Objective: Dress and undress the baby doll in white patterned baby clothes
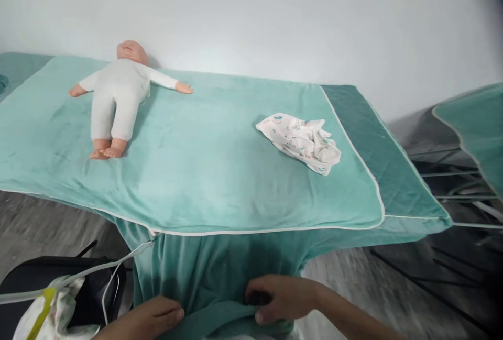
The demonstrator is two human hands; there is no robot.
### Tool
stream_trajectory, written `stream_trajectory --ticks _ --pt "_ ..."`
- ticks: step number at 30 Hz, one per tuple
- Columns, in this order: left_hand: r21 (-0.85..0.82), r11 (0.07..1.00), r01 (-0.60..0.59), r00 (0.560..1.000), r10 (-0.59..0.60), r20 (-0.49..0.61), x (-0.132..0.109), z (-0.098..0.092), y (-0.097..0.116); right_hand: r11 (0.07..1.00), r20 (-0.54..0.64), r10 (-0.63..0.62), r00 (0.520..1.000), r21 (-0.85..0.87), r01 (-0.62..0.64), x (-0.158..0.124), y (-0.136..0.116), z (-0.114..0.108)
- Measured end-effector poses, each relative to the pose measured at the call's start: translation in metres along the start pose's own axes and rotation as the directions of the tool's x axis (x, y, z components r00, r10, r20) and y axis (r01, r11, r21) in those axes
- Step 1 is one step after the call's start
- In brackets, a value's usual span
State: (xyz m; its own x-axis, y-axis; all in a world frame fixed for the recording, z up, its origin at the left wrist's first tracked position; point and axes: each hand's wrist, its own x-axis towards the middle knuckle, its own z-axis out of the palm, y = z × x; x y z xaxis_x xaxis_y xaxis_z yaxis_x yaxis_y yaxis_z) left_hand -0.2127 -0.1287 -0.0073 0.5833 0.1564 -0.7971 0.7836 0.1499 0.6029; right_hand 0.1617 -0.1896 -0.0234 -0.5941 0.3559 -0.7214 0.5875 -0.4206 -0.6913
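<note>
A teal velvety blanket (228,266) hangs from the front of the covered table down toward my body. My left hand (155,316) is closed at the left side of its near fold, fingertips on the fabric. On the right side of that fold, my right hand (281,298) pinches the edge between thumb and curled fingers. A baby doll (121,86) with a white cloth body lies face up on the table's left part, arms spread. Further right lies a crumpled white baby garment (301,141) with small green prints.
A light green cover (204,183) with white piping lies over the table, against a white wall (251,20). At lower left, a black chair (43,272) holds printed cloth, with a pale tube-like strip (84,273) crossing above. Another green-covered surface (477,125) with a metal frame stands right.
</note>
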Motion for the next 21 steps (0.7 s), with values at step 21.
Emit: stream_trajectory --ticks 21 --pt "0.683 0.620 -0.385 0.626 0.719 -0.300 -0.007 0.028 -0.014 0.543 -0.162 -0.408 0.899 -0.834 0.096 -0.038 -0.039 0.023"
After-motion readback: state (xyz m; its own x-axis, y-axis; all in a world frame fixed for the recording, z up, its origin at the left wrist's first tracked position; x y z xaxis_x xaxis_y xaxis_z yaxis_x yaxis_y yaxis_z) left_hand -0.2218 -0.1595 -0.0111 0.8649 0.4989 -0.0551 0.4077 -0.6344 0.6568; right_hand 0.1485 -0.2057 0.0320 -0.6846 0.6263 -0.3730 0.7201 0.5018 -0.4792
